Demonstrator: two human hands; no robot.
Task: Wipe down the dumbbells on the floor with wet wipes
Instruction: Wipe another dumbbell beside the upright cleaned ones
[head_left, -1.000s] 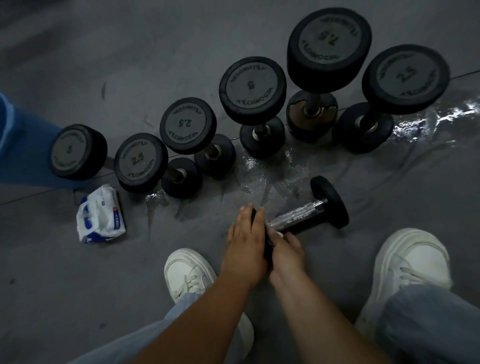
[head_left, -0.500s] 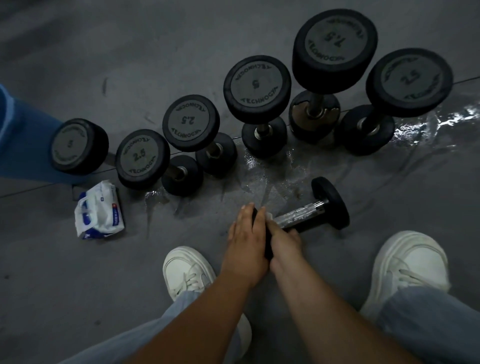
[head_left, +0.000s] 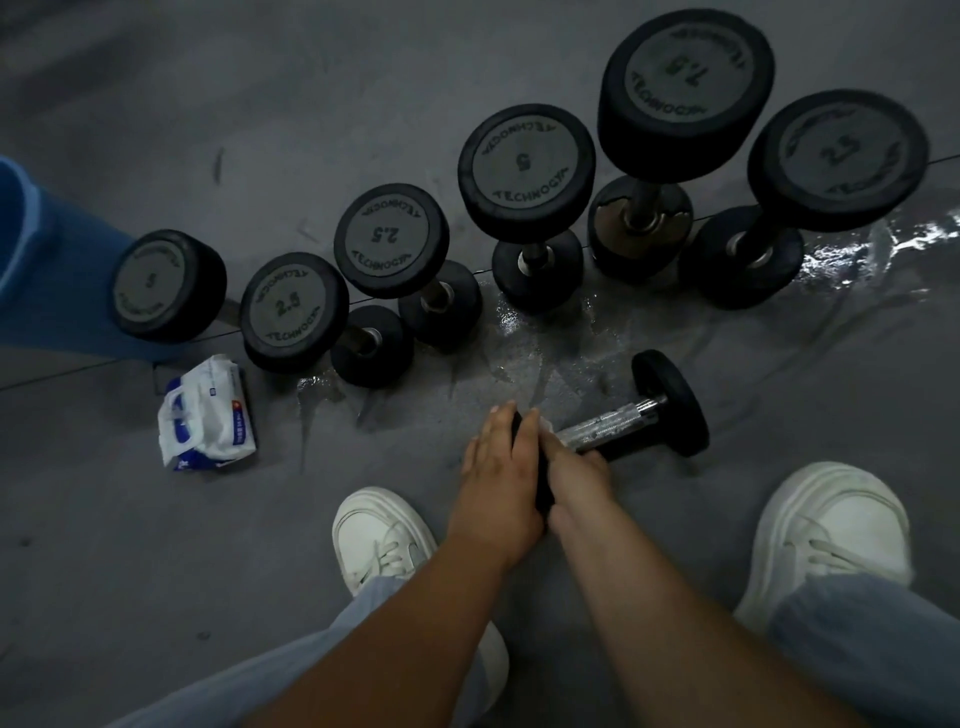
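Lying dumbbell (head_left: 623, 423) under wipe-down on the floor (head_left: 156, 571), both hands at its near end.
Left hand (head_left: 498, 467) lies over the near head, fingers pressed together. Right hand (head_left: 576, 470) fingers curl at the chrome handle, pinching a white wet wipe (head_left: 548, 427) against it. Beyond the dumbbell stand six upright dumbbells (head_left: 527, 161); caps read TECHNOGYM, 2.5 and 5. Wipes pack (head_left: 208, 410) lies to its left, print illegible.

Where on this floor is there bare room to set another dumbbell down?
Bare floor lies left of the left shoe, below the wipes pack, and right of the lying dumbbell, above the right shoe. Crowded: the upright dumbbell row and between the shoes, where the left hand and right hand meet.
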